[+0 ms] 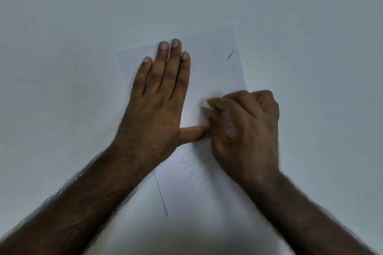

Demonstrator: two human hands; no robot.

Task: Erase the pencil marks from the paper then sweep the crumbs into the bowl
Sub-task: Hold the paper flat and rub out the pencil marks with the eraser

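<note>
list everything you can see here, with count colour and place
paper: 1, white, middle of the table, under both hands
pencil marks: patch of grey strokes on the near half of the paper, plus one short dark stroke near its far right corner
eraser: 1, whitish, on the paper, in the right hand's fingertips
table: 1, pale grey-white, fills the view
left hand: flat, pressing on the paper's left side
right hand: grips the eraser
</note>
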